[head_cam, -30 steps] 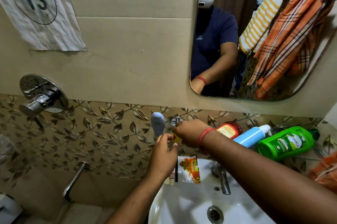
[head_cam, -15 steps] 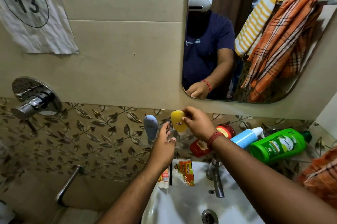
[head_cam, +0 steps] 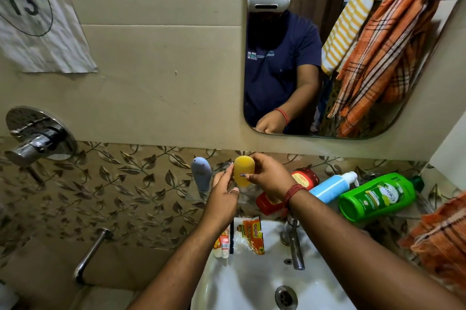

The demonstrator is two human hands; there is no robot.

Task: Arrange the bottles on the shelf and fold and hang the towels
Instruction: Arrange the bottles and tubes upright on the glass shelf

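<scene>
Now the right hand (head_cam: 268, 178) pinches the yellow bottle (head_cam: 243, 171) upright over the glass shelf (head_cam: 194, 196), beside the blue-grey bottle (head_cam: 201, 176). The left hand (head_cam: 223, 198), fingers loose, touches its side. I think it should go down slowly and stand straight.

Premises: a small bathroom or washroom. A white ceramic washbasin (head_cam: 242, 282) with a chrome tap (head_cam: 295, 246) and drain sits below a wall mirror (head_cam: 327, 57). A chrome shower mixer valve (head_cam: 37, 140) and spout (head_cam: 90, 254) are fixed to the tiled wall (head_cam: 151, 82), which carries a leaf-pattern border. Toiletry bottles (head_cam: 375, 196) lie on a glass shelf. Towels (head_cam: 383, 57) on a rail show in the mirror.
</scene>
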